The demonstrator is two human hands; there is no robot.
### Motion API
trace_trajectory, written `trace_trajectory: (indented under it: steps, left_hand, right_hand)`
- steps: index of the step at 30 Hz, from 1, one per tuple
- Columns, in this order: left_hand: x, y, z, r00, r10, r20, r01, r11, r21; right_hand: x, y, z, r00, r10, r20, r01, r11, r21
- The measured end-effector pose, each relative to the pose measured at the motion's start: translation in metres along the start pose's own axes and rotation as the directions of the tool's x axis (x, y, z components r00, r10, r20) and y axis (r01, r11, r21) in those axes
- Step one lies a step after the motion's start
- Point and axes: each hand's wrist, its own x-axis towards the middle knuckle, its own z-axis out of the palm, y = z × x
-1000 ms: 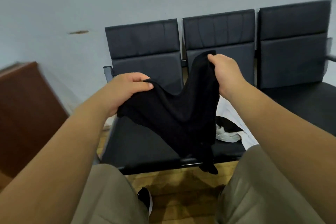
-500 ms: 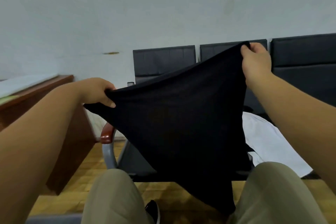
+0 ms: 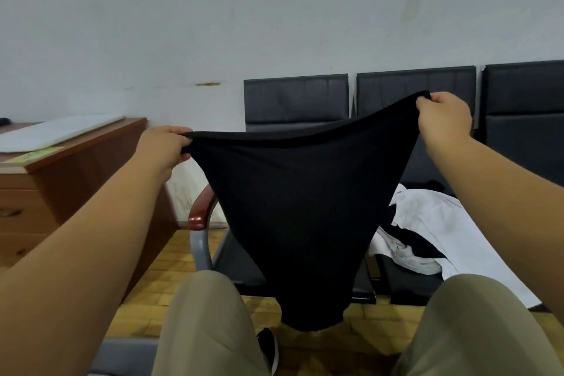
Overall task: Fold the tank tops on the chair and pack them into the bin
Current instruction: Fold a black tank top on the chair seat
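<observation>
A black tank top (image 3: 299,210) hangs stretched in the air between my two hands, in front of the row of black chairs (image 3: 296,101). My left hand (image 3: 166,146) grips its left top corner. Higher up, my right hand (image 3: 442,119) grips the right top corner. The cloth narrows downward and ends between my knees. More garments, white (image 3: 427,217) and black (image 3: 412,243), lie in a heap on the middle chair seat to the right. No bin is in view.
A brown wooden desk (image 3: 76,180) with drawers and papers stands at the left. The leftmost chair has a red-brown armrest (image 3: 200,214) on a grey metal leg. The floor is yellow wooden parquet (image 3: 171,268). A pale wall rises behind.
My hands moved apart and spread the black tank top wide. The left hand rose and the top edge is now close to level. The camera tilted up and left.
</observation>
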Motion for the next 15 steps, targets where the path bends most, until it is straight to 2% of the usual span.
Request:
trace_trajectory:
  steps: [3, 6, 10, 12, 15]
  left_hand:
    - [0.008, -0.007, 0.005, 0.997, 0.002, -0.071, -0.004, 0.999, -0.034]
    - [0.007, -0.012, 0.007, 0.976, 0.173, -0.131, -0.149, 0.973, 0.177]
    - [0.011, -0.018, 0.011, 0.932, 0.323, -0.161, -0.257, 0.907, 0.333]
    - [0.018, -0.024, 0.015, 0.932, 0.327, -0.155, -0.264, 0.907, 0.327]
    - [0.035, -0.037, 0.024, 0.963, 0.231, -0.141, -0.194, 0.952, 0.235]
  right_hand:
    - [-0.003, 0.008, 0.003, 0.995, 0.093, 0.032, -0.096, 0.992, 0.084]
    - [-0.008, 0.012, 0.007, 0.975, 0.208, 0.083, -0.221, 0.952, 0.214]
    - [-0.004, 0.019, 0.015, 0.961, 0.240, 0.136, -0.273, 0.899, 0.342]
    - [0.000, 0.024, 0.021, 0.951, 0.266, 0.155, -0.306, 0.874, 0.377]
    - [0.006, 0.035, 0.034, 0.934, 0.304, 0.189, -0.357, 0.836, 0.416]
